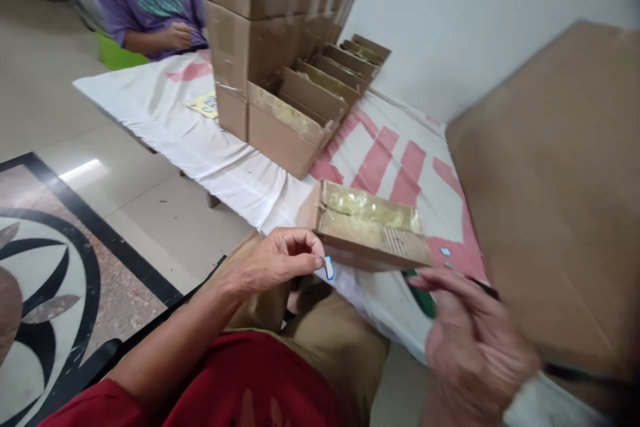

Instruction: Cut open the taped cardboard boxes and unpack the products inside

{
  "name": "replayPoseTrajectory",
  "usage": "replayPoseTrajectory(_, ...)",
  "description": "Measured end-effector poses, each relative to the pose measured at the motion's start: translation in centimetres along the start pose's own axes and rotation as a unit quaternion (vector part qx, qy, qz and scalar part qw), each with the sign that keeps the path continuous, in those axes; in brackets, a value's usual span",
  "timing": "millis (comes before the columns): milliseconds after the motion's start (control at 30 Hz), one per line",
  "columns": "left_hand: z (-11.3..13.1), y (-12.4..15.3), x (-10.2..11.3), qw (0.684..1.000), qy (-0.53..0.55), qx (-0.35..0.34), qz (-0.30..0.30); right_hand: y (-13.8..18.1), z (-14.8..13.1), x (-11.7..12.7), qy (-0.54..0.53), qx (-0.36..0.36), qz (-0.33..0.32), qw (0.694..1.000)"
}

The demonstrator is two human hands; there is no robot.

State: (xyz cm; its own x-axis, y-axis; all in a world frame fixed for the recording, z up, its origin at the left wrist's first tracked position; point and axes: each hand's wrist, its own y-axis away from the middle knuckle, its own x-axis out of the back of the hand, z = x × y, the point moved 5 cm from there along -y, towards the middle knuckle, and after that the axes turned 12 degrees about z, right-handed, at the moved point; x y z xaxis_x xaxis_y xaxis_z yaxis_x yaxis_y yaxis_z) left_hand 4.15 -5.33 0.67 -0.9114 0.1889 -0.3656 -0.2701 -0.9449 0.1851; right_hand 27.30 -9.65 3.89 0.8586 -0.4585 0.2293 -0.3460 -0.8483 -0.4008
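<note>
Between the thumb and forefinger of my left hand [277,259] is a small white piece with a bright blue edge [329,268], like a cut-out sticker. It hangs over my lap, just in front of a low cardboard box [370,240] with clear tape over its yellowish top. At the right, my right hand [473,337] is smeared by motion, its fingers pointing left; whether they hold anything is unclear. Partly behind its fingertips lies a green item [424,297] whose kind I cannot make out. Two small pale blue-edged pieces [445,251] lie on the cloth beyond that hand.
Stacked cardboard boxes [233,57] and a row of open-topped boxes [290,123] stand on the white-and-pink cloth [240,170]. A large carton [545,193] blocks the right side. Across the table sits a person in a purple shirt [145,0], near a yellow sheet [205,105].
</note>
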Motion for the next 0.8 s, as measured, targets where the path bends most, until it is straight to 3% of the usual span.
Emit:
replayPoseTrajectory(67, 0.2, 0.8, -1.9, 0.997, -0.073, -0.009, 0.008, 1.4, -1.3, 0.2, 0.022, 0.008, -0.029, 0.999)
replayPoseTrajectory(233, 0.6, 1.6, -5.0, 0.974, -0.17, -0.136, 0.063, 2.9, -2.5, 0.5, 0.044, 0.04, -0.091, 0.994)
replayPoseTrajectory(433, -2.0, 1.3, -7.6, 0.986, -0.161, -0.044, 0.011, 3.5, -1.8, 1.8, 0.093, 0.045, -0.04, 0.994)
replayPoseTrajectory(667, -3.7, 0.4, -9.9, 0.997, -0.004, 0.079, -0.001, 3.9, 2.0, 3.4, -0.004, -0.125, -0.008, 0.992)
replayPoseTrajectory(800, -4.7, 0.0, -10.6, 0.997, -0.001, 0.074, 0.004, 4.3, 3.6, 4.0, -0.049, -0.169, 0.013, 0.984)
